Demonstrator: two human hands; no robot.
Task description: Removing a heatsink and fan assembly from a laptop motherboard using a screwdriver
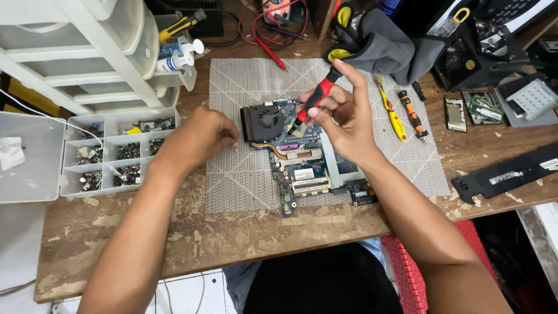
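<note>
Red-handled screwdriver (314,103) sits pinched in your right hand (343,125), tip on the laptop motherboard (302,166) beside its fan (263,121) (still mounted); your left hand (200,136), fingers curled, rests on the mat (232,174).

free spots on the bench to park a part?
Bare mat between the left hand and the circuit board; more mat at the top, above the fan. Bare wood along the near table edge. Crowded: right side around the spare screwdrivers and loose parts, and left by the screw organizer.
</note>
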